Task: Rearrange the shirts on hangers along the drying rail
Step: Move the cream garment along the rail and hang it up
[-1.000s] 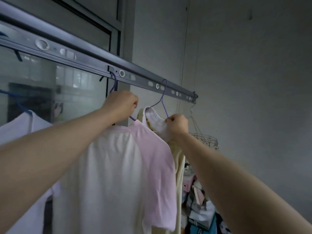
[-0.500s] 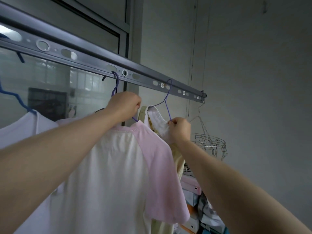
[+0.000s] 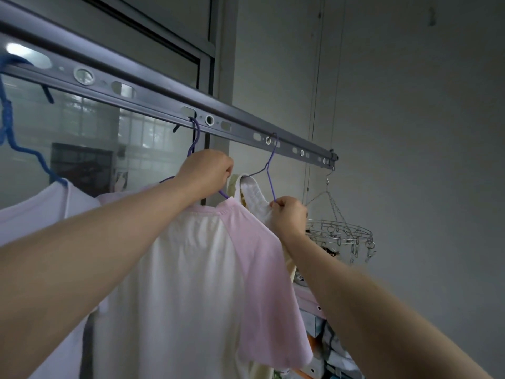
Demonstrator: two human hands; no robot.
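At frame centre, below the drying rail [image 3: 153, 102], the left hand [image 3: 205, 170] clutches the first hanger [image 3: 194, 135] of the pink-sleeved shirt [image 3: 196, 269]. The right hand [image 3: 289, 214] pinches the neighbouring hanger [image 3: 269, 177]. Spacing them seems underway; next, shift one hook along.

Along the rail [image 3: 153, 101] there is a long bare part between the blue hanger [image 3: 7, 119] on the left and the first purple hanger [image 3: 196, 132]. The second purple hanger [image 3: 267, 168] hangs close by, so the pink-sleeved shirt [image 3: 207, 269] and the cream shirt [image 3: 251, 192] crowd together under the rail there. At the rail's far end a round metal clip rack [image 3: 340, 236] hangs in the way.
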